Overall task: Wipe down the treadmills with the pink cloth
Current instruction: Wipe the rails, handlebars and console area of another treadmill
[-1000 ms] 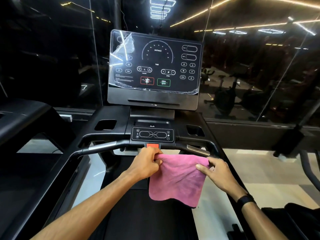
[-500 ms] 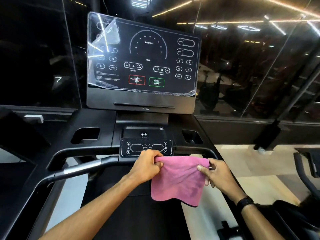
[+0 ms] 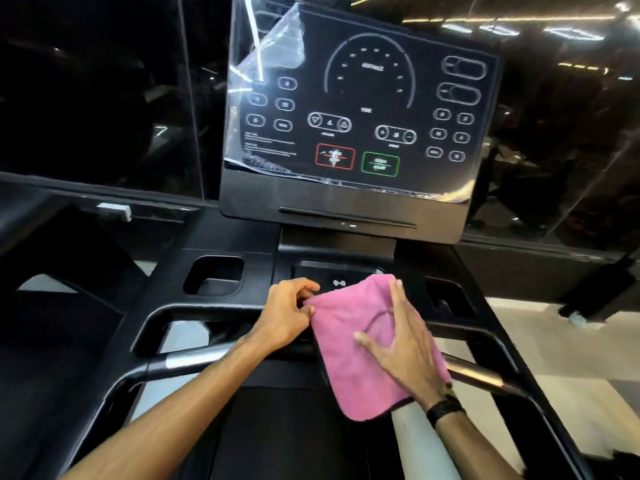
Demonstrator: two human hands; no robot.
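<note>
This is a gym. A black treadmill (image 3: 194,327) fills the view, with a large console screen (image 3: 360,112) showing a distance dial, speed and incline buttons and red and green stop and start keys, plus metal handlebars (image 3: 194,360) and cup holders (image 3: 214,275). The dark glass wall (image 3: 104,81) behind reflects strips of ceiling lights.

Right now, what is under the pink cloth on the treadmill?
The pink cloth drapes over the treadmill's lower control panel, hiding its buttons. Only the tray with a wireless symbol shows above. The right hand presses it flat; the left hand pinches its edge.
</note>
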